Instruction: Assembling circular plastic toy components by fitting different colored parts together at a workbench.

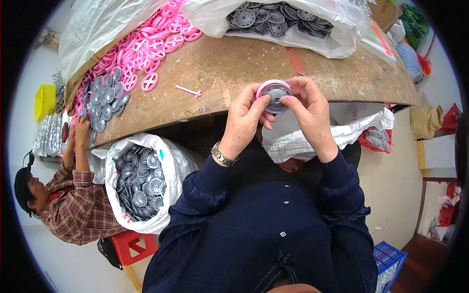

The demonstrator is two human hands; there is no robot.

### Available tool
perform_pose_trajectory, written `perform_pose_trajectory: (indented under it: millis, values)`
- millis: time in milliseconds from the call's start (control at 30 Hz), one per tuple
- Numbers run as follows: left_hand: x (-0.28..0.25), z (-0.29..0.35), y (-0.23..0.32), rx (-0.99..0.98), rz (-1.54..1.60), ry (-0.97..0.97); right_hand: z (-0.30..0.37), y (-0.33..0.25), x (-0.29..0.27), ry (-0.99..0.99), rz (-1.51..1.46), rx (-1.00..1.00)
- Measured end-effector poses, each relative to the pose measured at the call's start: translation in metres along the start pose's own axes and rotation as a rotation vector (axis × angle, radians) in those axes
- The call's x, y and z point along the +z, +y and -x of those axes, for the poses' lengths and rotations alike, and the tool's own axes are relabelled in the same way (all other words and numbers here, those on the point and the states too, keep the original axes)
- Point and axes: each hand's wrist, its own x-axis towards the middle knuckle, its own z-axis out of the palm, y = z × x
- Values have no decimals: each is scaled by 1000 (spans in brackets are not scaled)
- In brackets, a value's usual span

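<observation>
Just over the table's near edge, my left hand (247, 108) and my right hand (308, 100) hold one small wheel together. It is a grey plastic disc (276, 94) set against a pink ring (266, 84). Both thumbs press on the grey face, and the fingers curl round behind it, partly hidden. On the table, left of my hands, lies a small pink plastic stick (188, 91) with a forked end. Farther left a loose pink wheel ring (149, 82) lies beside a large heap of pink rings (146, 51).
Grey discs (103, 97) pile at the table's left end, where a co-worker in a plaid shirt (80, 205) reaches in. A white sack of grey discs (141, 180) stands by my left arm. Another open sack (320, 46) lies at the table's back. A red stool (134, 246) stands lower left.
</observation>
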Motion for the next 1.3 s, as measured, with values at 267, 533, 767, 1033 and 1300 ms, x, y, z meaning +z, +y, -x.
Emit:
perform_pose_trajectory:
  millis: [267, 533, 767, 1033, 1300]
  values:
    - [7, 5, -3, -37, 42, -39, 6, -5, -7, -36, 35, 99]
    - [14, 10, -7, 23, -199, -12, 10, -4, -12, -112, 19, 144]
    - [25, 8, -9, 90, -319, 78, 9, 5, -9, -18, -76, 116]
    - [18, 7, 7, -16, -144, -27, 10, -10, -6, -71, -159, 188]
    - [20, 10, 9, 128, -349, 54, 14, -10, -1, -61, 17, 82]
